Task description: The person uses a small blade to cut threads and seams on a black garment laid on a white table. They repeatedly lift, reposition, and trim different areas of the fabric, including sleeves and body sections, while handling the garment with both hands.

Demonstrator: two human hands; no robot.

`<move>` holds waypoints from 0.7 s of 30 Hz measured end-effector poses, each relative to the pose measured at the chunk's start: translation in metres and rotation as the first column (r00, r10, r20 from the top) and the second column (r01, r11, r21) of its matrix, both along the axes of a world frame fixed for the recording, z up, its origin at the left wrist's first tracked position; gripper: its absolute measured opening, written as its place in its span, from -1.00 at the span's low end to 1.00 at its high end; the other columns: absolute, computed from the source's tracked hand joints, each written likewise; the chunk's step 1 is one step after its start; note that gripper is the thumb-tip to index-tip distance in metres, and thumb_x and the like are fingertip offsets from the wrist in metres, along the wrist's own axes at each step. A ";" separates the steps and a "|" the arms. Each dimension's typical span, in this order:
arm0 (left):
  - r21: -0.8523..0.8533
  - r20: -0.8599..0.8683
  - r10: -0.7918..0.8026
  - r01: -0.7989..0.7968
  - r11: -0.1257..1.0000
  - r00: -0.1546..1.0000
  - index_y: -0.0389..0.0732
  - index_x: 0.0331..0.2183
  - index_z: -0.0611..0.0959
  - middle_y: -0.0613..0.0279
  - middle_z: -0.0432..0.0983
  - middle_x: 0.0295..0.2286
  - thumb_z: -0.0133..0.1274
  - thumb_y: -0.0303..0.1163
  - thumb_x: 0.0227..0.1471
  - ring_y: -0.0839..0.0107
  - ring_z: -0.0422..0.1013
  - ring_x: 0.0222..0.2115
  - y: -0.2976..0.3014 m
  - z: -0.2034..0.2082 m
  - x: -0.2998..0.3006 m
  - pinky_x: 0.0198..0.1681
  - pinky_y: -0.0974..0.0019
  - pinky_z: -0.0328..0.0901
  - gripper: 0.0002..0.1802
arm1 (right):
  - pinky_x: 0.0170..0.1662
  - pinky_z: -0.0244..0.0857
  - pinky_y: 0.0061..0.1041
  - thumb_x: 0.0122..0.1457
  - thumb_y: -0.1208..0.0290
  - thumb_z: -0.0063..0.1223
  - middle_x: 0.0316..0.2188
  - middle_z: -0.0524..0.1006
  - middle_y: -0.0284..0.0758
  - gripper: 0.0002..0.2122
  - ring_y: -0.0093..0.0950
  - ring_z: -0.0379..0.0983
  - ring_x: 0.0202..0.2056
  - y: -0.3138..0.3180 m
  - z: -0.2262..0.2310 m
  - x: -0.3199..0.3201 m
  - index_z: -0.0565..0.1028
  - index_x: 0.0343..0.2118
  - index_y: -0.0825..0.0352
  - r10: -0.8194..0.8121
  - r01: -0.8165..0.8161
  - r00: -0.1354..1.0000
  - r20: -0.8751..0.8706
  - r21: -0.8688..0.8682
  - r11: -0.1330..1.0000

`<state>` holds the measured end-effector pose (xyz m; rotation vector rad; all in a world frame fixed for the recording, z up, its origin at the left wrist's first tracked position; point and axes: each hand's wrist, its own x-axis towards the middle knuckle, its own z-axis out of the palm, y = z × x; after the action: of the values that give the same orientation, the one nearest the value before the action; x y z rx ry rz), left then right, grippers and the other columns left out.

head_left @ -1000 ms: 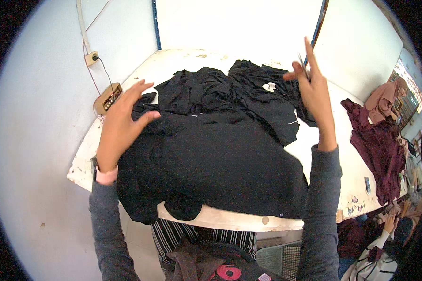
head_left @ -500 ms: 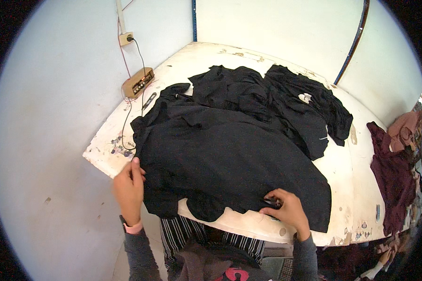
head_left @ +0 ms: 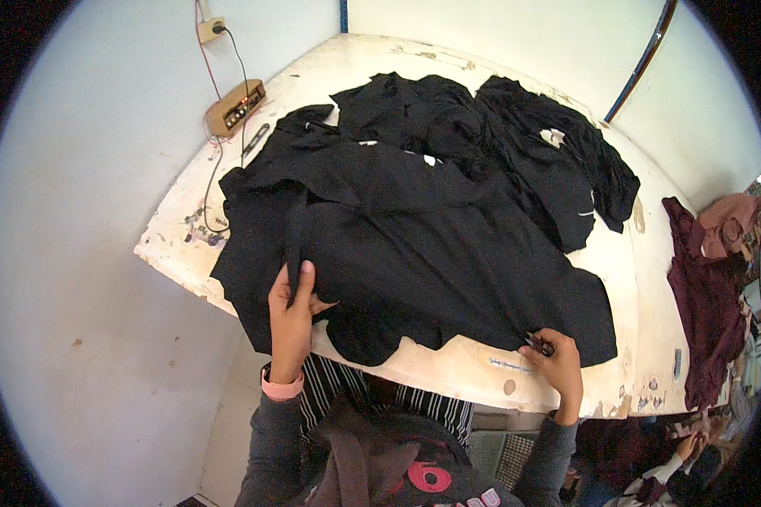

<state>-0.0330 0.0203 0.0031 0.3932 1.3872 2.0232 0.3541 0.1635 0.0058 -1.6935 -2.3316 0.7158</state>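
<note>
A large piece of black fabric (head_left: 448,245) lies spread over the near part of the white table. My left hand (head_left: 294,306) pinches a lifted fold of it, thumb on top, near the cloth's front left edge. My right hand (head_left: 560,365) is closed around small dark thread snips (head_left: 539,343), their pointed tip showing past the fingers. It rests at the fabric's front right edge, over the table rim. More crumpled black cloth (head_left: 414,110) lies behind, and another black piece (head_left: 558,169) with a white scrap (head_left: 553,137) on it sits to the right.
A brown box with small knobs (head_left: 235,108) stands by the left wall, its cord running to a socket (head_left: 212,30). A slim metal tool (head_left: 255,140) lies near it. Maroon cloth (head_left: 706,296) hangs over the table's right side. Another person's hands (head_left: 689,444) show at lower right.
My left hand has moved right and inward, folding the fabric's left side up. My right hand has shifted slightly right, with the snips showing more. The whole view has tilted downward.
</note>
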 end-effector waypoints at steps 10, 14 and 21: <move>0.044 0.065 -0.153 0.150 0.988 0.986 -0.28 -0.21 0.45 0.01 0.60 -0.28 0.06 -0.14 0.30 0.19 0.63 -0.31 -0.008 -0.044 0.056 -0.09 0.03 0.53 -0.64 | -0.09 0.31 -0.49 0.02 0.52 0.29 -0.23 0.51 -0.31 -0.61 -0.46 0.45 -0.24 -0.048 0.006 -0.081 0.47 -0.05 0.36 0.188 -0.208 0.687 -0.702 0.059 0.976; 0.074 0.214 -0.171 0.159 0.985 0.962 -0.17 -0.25 0.36 0.06 0.54 -0.34 0.00 -0.09 0.33 0.17 0.63 -0.36 -0.014 -0.018 0.059 -0.18 -0.02 0.55 -0.65 | -0.27 0.25 -0.40 0.05 0.47 0.32 -0.26 0.60 -0.26 -0.70 -0.32 0.52 -0.30 -0.060 0.017 -0.132 0.58 -0.12 0.32 0.489 -0.262 0.712 -0.505 0.455 0.851; 0.036 0.255 -0.089 0.083 0.996 0.963 -0.11 -0.32 0.32 0.13 0.50 -0.47 -0.04 -0.06 0.34 0.19 0.63 -0.44 -0.024 -0.013 0.063 -0.25 -0.03 0.57 -0.65 | -0.31 0.18 -0.43 0.05 0.42 0.29 -0.29 0.60 -0.38 -0.68 -0.46 0.49 -0.37 -0.066 0.018 -0.164 0.59 -0.08 0.26 0.666 -0.389 0.705 -0.244 0.653 0.650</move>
<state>0.0303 -0.0037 -0.0099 0.1903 1.1674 1.9443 0.1904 0.0974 0.0243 -0.4654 -2.3406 0.3745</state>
